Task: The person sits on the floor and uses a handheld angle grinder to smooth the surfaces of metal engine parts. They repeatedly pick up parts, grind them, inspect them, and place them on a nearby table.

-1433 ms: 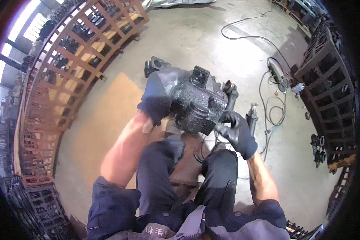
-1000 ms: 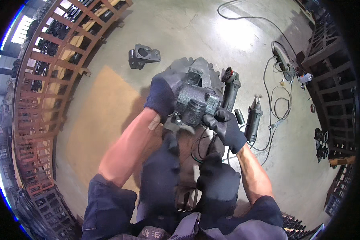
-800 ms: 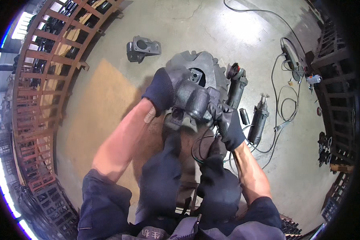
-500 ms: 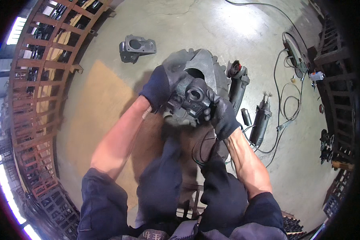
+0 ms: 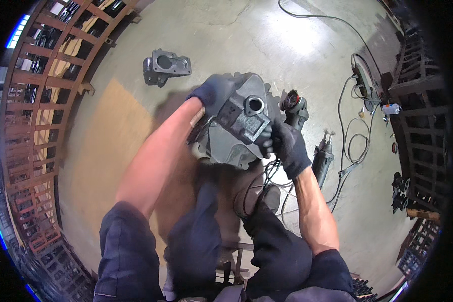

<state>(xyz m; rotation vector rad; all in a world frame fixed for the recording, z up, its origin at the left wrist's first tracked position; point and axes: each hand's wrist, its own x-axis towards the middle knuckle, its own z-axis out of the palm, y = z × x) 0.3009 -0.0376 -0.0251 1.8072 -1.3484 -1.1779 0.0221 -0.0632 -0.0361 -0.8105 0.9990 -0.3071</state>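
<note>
A: Where is the piece, and who has it?
B: The dark grey, block-shaped metal casting [image 5: 240,120] with a round port is above the broad grey scalloped-edged metal stand [image 5: 221,146]. Whether they touch, I can't tell. The gloved left hand [image 5: 217,90] is partly closed around its far-left end, thumb hidden; the gloved right hand [image 5: 287,143] has its fingers curled on the near-right edge.

A: How would it handle?
B: I'd judge it heavy and fully stiff, hardly fragile. Its faces have a slight sheen, so smooth gloves might slip. I'd take it by opposite ends, with fingers under the edges and clear of the port.

A: Count the rest for me, from the stand.
B: One second grey metal casting with a flat, holed flange [image 5: 168,65], on the floor beyond the stand to its left. Two power tools to its right: one black angle-headed grinder with a dark brush [image 5: 297,113], just beside it, and one black straight-bodied tool [image 5: 323,157], farther off. Well to the right, one long dark power strip [image 5: 365,85] and one small white-and-blue can [image 5: 391,108].

A: And the cables?
B: Black, looped [image 5: 356,136], right of the stand; too tangled to count.
</note>
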